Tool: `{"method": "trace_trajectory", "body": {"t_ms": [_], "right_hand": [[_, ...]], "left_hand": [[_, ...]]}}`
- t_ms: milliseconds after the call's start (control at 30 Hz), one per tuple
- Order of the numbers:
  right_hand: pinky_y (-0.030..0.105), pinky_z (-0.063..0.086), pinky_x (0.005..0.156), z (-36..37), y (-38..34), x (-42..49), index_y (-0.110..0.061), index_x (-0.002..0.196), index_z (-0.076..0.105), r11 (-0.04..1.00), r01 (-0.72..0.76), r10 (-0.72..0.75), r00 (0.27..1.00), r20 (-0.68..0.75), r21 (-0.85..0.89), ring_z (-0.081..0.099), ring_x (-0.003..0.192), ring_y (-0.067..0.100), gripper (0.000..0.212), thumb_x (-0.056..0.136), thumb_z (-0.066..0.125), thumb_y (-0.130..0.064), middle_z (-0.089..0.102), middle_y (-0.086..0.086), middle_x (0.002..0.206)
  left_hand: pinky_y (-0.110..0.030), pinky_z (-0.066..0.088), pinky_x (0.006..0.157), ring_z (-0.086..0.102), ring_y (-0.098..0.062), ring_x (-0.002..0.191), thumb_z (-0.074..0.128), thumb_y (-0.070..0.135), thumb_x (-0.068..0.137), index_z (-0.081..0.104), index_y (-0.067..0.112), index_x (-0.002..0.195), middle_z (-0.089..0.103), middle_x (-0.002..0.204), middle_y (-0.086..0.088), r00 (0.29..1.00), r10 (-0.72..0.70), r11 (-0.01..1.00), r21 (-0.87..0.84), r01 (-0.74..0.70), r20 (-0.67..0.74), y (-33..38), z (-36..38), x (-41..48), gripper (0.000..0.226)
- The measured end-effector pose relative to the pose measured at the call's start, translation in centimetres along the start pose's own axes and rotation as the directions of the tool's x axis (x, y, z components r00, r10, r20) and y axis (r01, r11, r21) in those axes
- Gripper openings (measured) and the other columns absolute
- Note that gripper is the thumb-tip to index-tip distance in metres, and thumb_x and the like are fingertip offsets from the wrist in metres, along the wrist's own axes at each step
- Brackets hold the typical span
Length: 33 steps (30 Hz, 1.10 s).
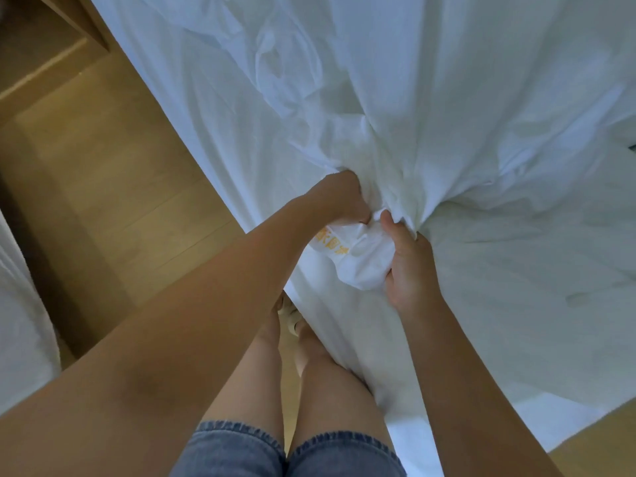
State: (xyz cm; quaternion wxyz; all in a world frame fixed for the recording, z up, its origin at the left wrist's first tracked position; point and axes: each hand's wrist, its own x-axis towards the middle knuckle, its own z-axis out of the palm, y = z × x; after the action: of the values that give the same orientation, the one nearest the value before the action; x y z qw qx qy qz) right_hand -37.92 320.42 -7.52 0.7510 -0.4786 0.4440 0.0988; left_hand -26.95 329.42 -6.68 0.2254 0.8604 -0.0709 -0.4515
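Note:
A white sheet (pixel 395 98) lies rumpled over the bed, its folds running toward the near edge where both hands meet. My left hand (pixel 339 196) grips a bunch of the sheet with curled fingers. My right hand (pixel 407 266) holds the gathered corner (pixel 361 259), a wad of white cloth with orange printed characters, thumb pressed on top. The two hands are close together, almost touching. The fingertips of both are hidden in the fabric.
Wooden floor (pixel 113 173) runs along the bed's left side. A wooden piece of furniture (pixel 48 39) stands at the top left. More white fabric (pixel 20 325) shows at the left edge. My legs in denim shorts stand against the bed's side.

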Motion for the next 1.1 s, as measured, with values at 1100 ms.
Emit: {"method": "trace_trajectory", "body": {"t_ms": [1100], "right_hand": [[0.020, 0.042, 0.053, -6.8, -4.7, -8.1, -0.017, 0.070, 0.061, 0.916, 0.396, -0.364, 0.764, -0.532, -0.058, 0.052, 0.052, 0.003, 0.026, 0.081, 0.072, -0.038, 0.057, -0.015, 0.056]], "left_hand": [[-0.015, 0.042, 0.047, 0.051, -0.002, 0.042, 0.055, 0.013, 0.094, 0.060, 0.011, 0.076, 0.057, 0.052, 0.006, 0.990, 0.063, 0.781, -0.611, -0.127, -0.126, 2.6, -1.0, -13.1, 0.018]]}}
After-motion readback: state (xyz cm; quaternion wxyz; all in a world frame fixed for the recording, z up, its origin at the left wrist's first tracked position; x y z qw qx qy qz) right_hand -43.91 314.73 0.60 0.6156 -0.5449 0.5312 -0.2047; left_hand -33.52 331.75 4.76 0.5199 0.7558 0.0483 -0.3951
